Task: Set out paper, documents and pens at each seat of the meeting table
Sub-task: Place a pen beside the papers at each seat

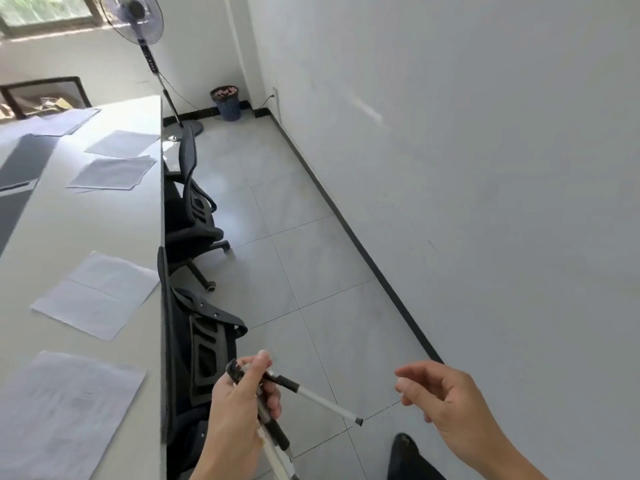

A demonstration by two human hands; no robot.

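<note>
Head view: the left hand (242, 407) grips a bundle of white-barrelled, black-tipped plastic pens (322, 400) beside the long white bench (86, 223). The right hand (446, 400) is loosely curled, holding nothing. White paper sheets (97, 296) lie along the bench's edge.

The pale table (104, 220) carries separate sets of white sheets (97, 296) near its edge; a dark panel (24, 161) lies mid-table.

left hand (239, 400): near centre, fingers curled round a bundle of pens (325, 401). right hand (446, 396): near right, fingers loosely curled, holding nothing.
</note>
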